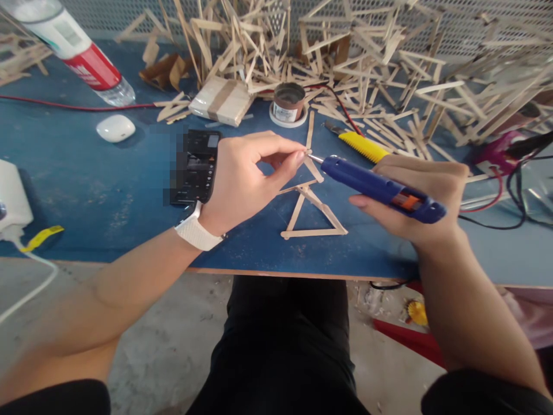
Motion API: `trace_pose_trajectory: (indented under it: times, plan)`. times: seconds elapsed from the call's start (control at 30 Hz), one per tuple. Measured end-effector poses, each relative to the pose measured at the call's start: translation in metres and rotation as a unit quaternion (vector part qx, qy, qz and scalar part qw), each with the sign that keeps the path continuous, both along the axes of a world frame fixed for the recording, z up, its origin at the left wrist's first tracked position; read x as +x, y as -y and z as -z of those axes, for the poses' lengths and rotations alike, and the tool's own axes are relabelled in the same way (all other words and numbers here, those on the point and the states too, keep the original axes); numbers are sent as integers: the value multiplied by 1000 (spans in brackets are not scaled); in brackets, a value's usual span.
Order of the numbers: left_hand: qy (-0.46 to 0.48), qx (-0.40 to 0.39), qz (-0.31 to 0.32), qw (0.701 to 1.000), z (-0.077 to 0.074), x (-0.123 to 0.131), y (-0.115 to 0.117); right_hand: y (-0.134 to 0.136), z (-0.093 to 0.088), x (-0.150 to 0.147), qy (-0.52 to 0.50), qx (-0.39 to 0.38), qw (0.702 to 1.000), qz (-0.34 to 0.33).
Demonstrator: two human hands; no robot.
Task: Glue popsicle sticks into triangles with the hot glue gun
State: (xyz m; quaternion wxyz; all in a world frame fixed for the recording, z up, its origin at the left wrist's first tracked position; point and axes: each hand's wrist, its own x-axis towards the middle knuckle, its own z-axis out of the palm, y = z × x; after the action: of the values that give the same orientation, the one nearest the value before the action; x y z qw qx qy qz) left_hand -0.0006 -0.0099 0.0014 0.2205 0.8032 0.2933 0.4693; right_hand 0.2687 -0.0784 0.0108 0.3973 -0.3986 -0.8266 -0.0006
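Observation:
My left hand [254, 167], with a white-strapped watch on its wrist, is closed in a pinch at the joint of a wooden craft stick [310, 131]. My right hand [415, 190] is wrapped around a blue pen-shaped tool [367, 181] with an orange switch. Its thin metal tip points left and meets the stick beside my left fingertips; whether it touches the wood I cannot tell. Just below lies a triangle of craft sticks [314, 233], flat on the blue table. A yellow utility knife [363, 147] lies behind my right hand.
A heap of stick frames [242, 46] fills the back against a perforated panel. A small round pot [288, 104], a wrapped stick bundle [222, 101], a phone [196, 164], a white earbud case [115, 128] and a tilted bottle [93, 66] stand around. Cables run at both sides.

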Motion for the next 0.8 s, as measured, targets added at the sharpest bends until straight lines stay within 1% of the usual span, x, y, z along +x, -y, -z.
trace_pose_trajectory:
  times: [0.23, 0.53, 0.7, 0.8]
  plan:
    - [10, -4, 8, 1000, 0, 0, 0, 3, -5, -2, 15, -20, 1000, 12]
    - [4, -13, -2, 1000, 0, 1, -1, 2, 0, 1, 10, 17, 1000, -15]
    - [4, -19, 1, 1000, -1, 0, 0, 6, -3, -2, 25, -23, 999, 5]
    - [9, -17, 5, 1000, -1, 0, 0, 7, -4, -4, 33, -24, 999, 5]
